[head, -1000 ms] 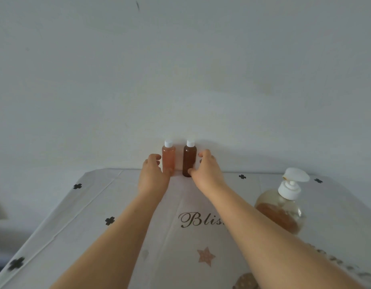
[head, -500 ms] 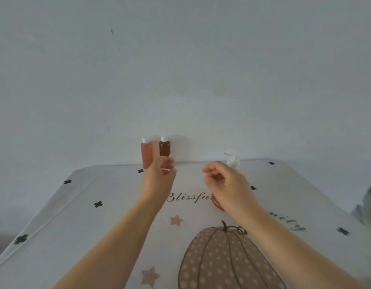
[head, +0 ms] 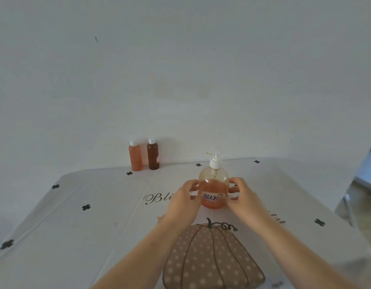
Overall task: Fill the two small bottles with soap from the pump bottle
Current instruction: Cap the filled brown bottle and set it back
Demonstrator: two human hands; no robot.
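Note:
The pump bottle (head: 214, 185) stands upright mid-table, clear with orange soap in its lower half and a white pump on top. My left hand (head: 185, 200) holds its left side and my right hand (head: 244, 198) holds its right side, fingers curled round the body. Two small capped bottles stand side by side against the wall at the back: a light orange one (head: 135, 157) and, to its right, a dark brown one (head: 153, 155). Both hands are well away from them.
The table (head: 76, 226) wears a white cloth with black crosses, script lettering and a large dotted pumpkin print (head: 211, 259) near me. A plain wall rises right behind the table. Past the right edge, floor and a metal leg (head: 349, 209) show.
Both hands left the two small bottles at the back, drew toward me and moved right, and now hold the pump bottle. The view has shifted, so the bottles appear further left.

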